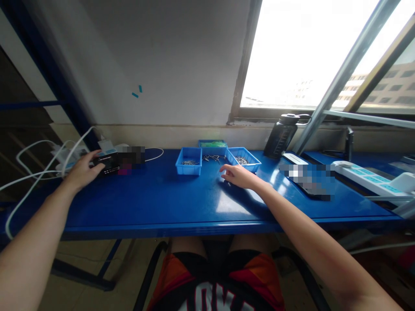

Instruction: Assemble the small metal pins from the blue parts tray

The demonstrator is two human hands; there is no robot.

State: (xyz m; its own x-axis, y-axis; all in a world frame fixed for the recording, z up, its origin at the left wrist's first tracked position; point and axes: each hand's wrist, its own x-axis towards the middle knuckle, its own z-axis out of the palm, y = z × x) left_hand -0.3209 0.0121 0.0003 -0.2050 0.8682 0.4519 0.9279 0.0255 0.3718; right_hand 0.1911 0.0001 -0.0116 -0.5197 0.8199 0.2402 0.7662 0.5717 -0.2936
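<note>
At the left end of the table my left hand point(82, 169) has its thumb and fingers around the near edge of a flat black device point(110, 164). My right hand point(238, 176) hovers low over the table, with its fingers loosely bent and a gap showing between them. Nothing is visible in it. Just below its fingertips lies a small shiny piece point(228, 184), too small to name. Behind this hand stands a blue bin point(254, 164) of small metal screws. Another blue bin point(188, 170), also with screws, is to the left. Loose screws point(212, 158) lie between the two.
A shallow blue bin point(200, 141) with green pieces sits against the wall. To the right are a dark bottle point(280, 138), a partly blurred phone-like object point(308, 177) and a white power strip point(369, 177). White cables point(35, 172) run across the left end.
</note>
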